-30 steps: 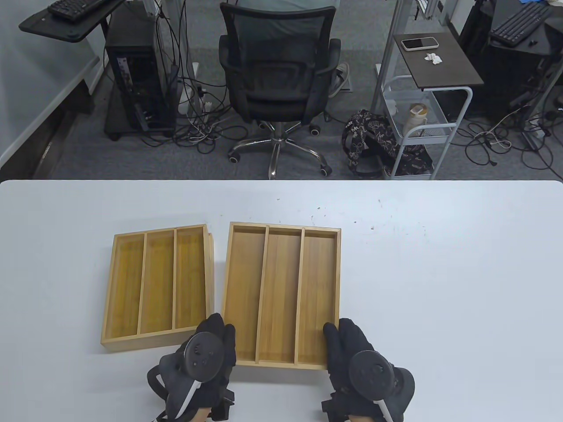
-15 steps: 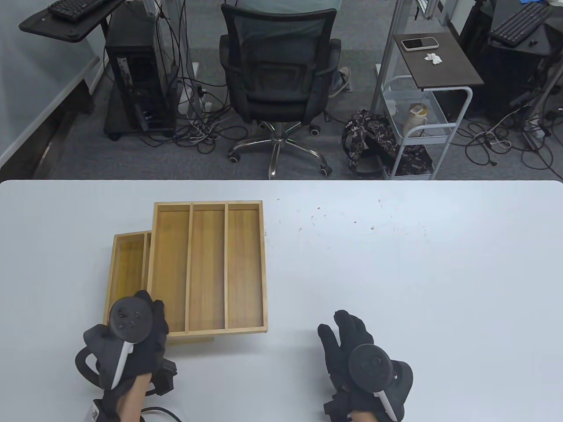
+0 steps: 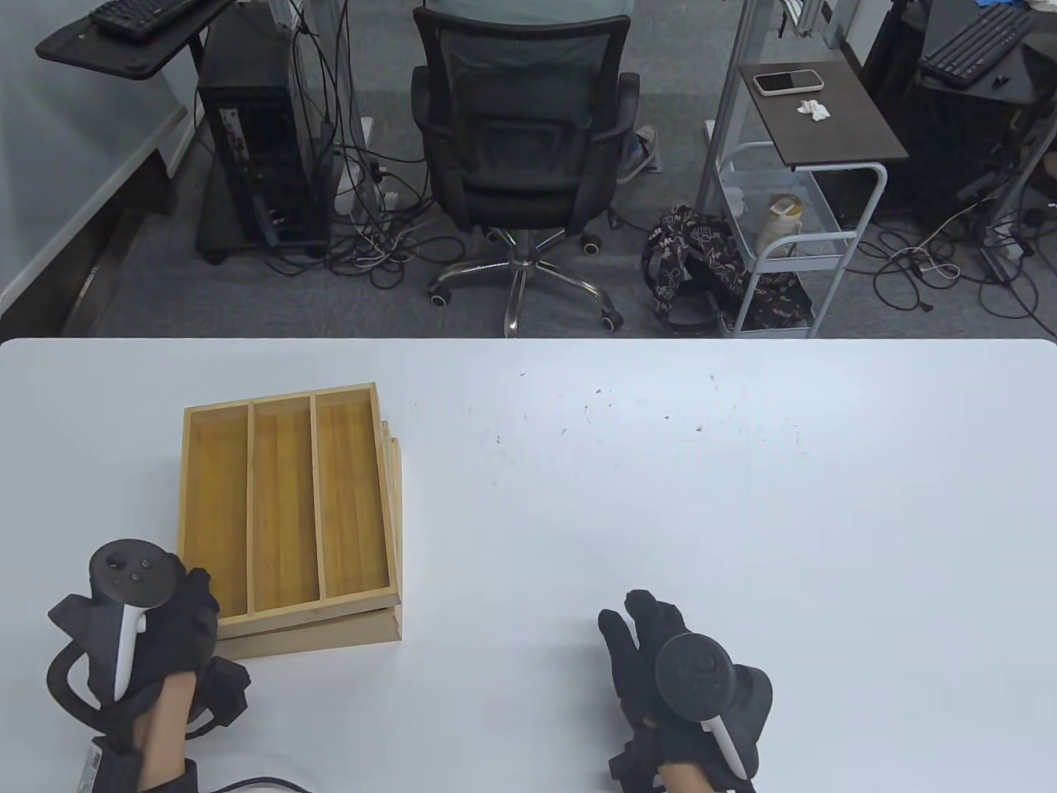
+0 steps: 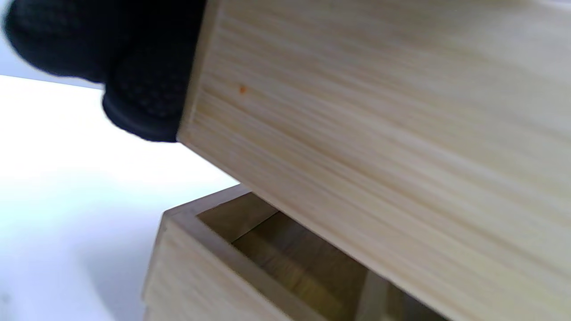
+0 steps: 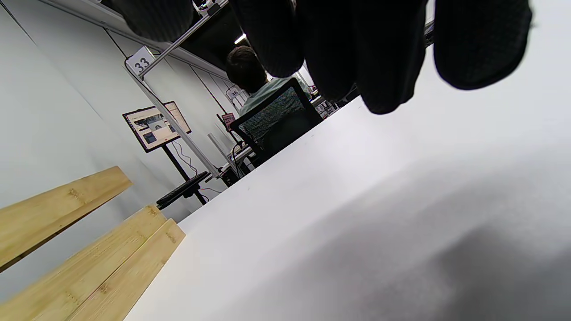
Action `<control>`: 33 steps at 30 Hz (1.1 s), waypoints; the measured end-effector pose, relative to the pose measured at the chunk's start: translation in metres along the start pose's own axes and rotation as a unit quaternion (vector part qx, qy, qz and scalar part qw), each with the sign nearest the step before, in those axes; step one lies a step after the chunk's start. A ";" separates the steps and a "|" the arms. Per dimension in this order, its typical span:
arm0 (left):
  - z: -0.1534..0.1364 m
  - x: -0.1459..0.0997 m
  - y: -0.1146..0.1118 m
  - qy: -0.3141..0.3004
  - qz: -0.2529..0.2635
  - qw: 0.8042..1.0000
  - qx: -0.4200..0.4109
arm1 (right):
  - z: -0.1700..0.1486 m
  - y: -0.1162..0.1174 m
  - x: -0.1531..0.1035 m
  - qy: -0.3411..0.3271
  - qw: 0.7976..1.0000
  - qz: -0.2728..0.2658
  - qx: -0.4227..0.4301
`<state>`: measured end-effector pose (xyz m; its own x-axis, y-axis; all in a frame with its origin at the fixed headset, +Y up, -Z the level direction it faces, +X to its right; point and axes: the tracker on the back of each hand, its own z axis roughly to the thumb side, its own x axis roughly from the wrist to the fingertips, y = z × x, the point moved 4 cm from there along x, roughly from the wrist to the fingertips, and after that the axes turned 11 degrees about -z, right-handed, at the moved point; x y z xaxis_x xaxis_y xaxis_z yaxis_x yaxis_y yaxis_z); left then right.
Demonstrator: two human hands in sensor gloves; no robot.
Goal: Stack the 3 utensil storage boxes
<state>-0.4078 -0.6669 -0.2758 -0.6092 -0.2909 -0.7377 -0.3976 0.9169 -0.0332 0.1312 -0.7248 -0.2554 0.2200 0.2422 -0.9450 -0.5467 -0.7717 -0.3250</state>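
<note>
The top wooden three-slot box (image 3: 285,504) sits tilted over two stacked boxes (image 3: 330,632) on the left of the white table (image 3: 661,496). My left hand (image 3: 196,596) grips the top box at its near left corner. In the left wrist view my fingers (image 4: 142,107) hold its side wall (image 4: 379,133), and a gap shows above the lower box (image 4: 214,267). The right wrist view shows the top box (image 5: 58,209) lifted off the two lower boxes (image 5: 111,272). My right hand (image 3: 640,628) rests open and empty on the table, its fingers (image 5: 383,53) spread.
An office chair (image 3: 520,149) stands beyond the table's far edge. A cart (image 3: 793,215) and a bag (image 3: 702,264) are on the floor to its right. Small specks (image 3: 644,413) mark the table's middle.
My left hand has carried the third box left, from beside the stack to over it. My right hand has let go and stays on the table.
</note>
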 end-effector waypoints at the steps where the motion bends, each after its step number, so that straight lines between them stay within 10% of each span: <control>1: -0.001 0.002 -0.002 0.003 0.000 1.000 0.003 | 0.000 0.000 0.000 0.000 1.000 0.001 -0.001; 19: -0.005 0.007 -0.020 0.034 0.021 0.999 0.012 | -0.004 -0.001 0.001 0.015 1.000 0.007 -0.005; 33: 0.083 -0.097 -0.013 -0.167 -0.023 0.986 -0.010 | -0.003 -0.012 0.001 0.005 1.000 -0.018 -0.010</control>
<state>-0.2863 -0.6280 -0.2599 -0.3316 -0.2217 -0.9170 -0.4347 0.8986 -0.0600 0.1405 -0.7167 -0.2525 0.2481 0.2644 -0.9320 -0.5212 -0.7745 -0.3585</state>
